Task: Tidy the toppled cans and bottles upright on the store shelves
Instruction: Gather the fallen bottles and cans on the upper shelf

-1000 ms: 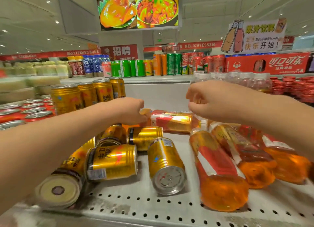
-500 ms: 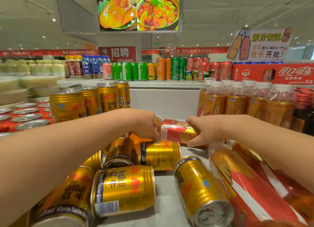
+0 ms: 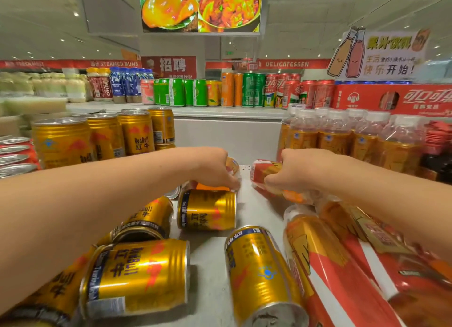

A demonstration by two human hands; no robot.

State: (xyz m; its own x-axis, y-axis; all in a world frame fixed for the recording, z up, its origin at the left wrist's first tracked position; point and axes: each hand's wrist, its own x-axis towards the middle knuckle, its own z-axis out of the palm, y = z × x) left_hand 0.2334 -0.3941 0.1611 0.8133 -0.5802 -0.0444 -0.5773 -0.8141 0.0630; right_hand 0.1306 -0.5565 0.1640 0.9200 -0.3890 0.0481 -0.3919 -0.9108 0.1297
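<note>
Several gold Red Bull cans lie toppled on the grey shelf (image 3: 254,204), among them one at centre (image 3: 208,209) and one at front left (image 3: 139,275). Orange tea bottles with red labels lie on their sides at right (image 3: 342,273). My left hand (image 3: 212,170) grips a toppled orange bottle (image 3: 233,166) at the back of the shelf, mostly hidden under the fingers. My right hand (image 3: 293,170) grips another toppled red-labelled bottle (image 3: 264,172) lying across the back.
Upright gold cans (image 3: 102,136) stand in rows at back left, and upright tea bottles (image 3: 342,136) at back right. Silver can tops (image 3: 14,155) sit far left. A higher shelf behind carries green, orange and red soda cans (image 3: 244,89).
Both hands came down from above the shelf and closed on the bottles at the back. The two bottles have since moved apart, leaving a gap between them. My view moved closer.
</note>
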